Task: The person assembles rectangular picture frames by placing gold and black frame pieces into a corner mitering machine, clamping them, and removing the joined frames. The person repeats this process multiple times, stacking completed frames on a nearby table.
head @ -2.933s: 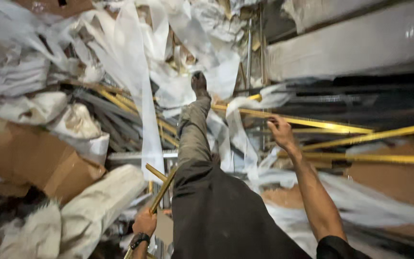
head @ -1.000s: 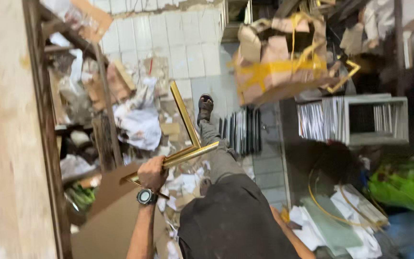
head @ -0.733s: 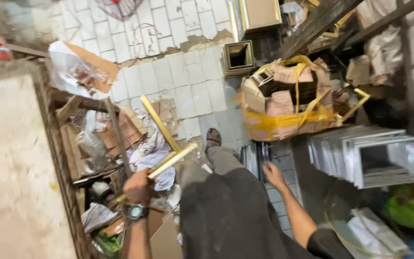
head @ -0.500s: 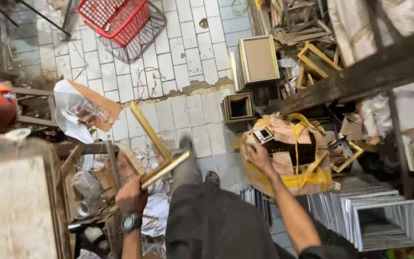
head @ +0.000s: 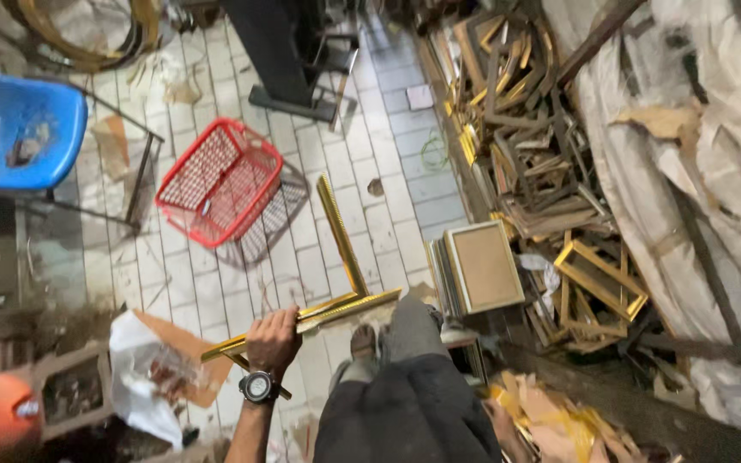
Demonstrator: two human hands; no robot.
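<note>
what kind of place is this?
Likely a picture-frame workshop or storeroom: the left hand grips gold frame moulding, a pile of frame pieces lines the wall, and stacked frames stand on the tiled floor.

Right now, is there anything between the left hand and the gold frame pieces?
No. The left hand is closed directly around the gold frame pieces; nothing visible lies between them. The pieces stick out above the tiled floor, apart from the red basket. The right hand is out of view.
</note>
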